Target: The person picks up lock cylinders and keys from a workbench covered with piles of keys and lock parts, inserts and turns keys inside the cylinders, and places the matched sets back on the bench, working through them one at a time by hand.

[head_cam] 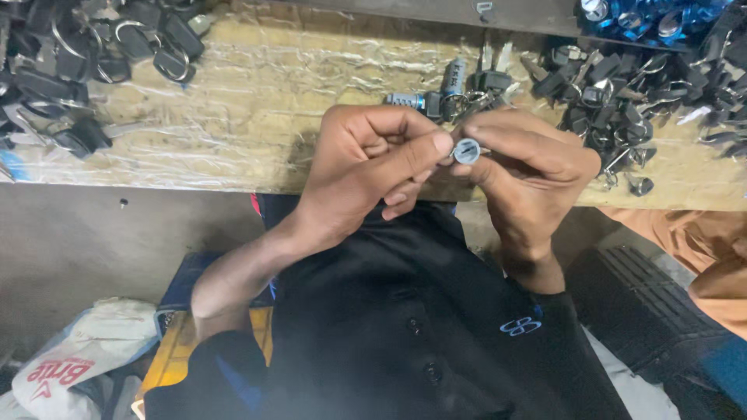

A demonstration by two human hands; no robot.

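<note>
A small round silver lock cylinder (467,150), its keyhole face toward me, is pinched between both hands in front of the workbench edge. My left hand (366,167) has its thumb and fingers pressing the cylinder's left side. My right hand (529,167) wraps around it from the right and hides most of the cylinder body. A few lock cylinders with black-headed keys on rings (451,93) lie on the bench just behind my hands.
The workbench (257,117) is wrapped in crinkled clear plastic. Piles of black-headed keys lie at its far left (85,54) and right (630,85). Blue shiny parts (646,19) sit at the back right. Another person's orange-clad knee (700,241) is at right; bags lie below left.
</note>
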